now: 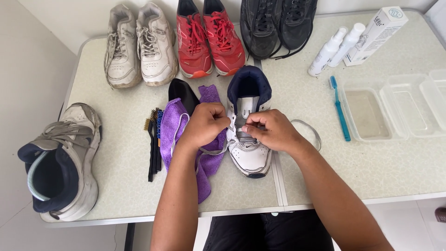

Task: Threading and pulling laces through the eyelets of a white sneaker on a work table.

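The fingers of the right hand pinch the grey lace at the eyelets of the white-and-navy shoe, which lies on the table in front of the red pair; the left hand is clenched on the lace's other run, left of the shoe's tongue. By the slack loop trailing right of the shoe, the lace appears partly freed, its lower rows still threaded. The purple cloth, brushes and blue toothbrush lie untouched beside the shoe.
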